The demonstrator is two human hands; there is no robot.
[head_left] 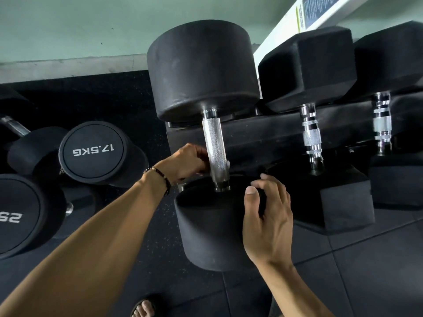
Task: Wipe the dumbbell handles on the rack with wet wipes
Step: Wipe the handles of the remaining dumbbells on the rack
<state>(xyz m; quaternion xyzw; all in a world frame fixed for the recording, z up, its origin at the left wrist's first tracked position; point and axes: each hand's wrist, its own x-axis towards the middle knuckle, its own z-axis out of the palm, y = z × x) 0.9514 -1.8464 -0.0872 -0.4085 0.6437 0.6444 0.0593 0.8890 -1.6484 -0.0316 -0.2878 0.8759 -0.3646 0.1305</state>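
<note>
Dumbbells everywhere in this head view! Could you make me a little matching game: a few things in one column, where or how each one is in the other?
Things:
1. left hand
2. right hand
3. 17.5KG dumbbell
4. sandalled foot

Places or states:
A. lying on the floor beside the rack
B. at the bottom edge of the picture
C. at the lower part of the silver handle
D. on the round dumbbell's near black end

Pairs: 1-C, 2-D, 3-A, 4-B
</note>
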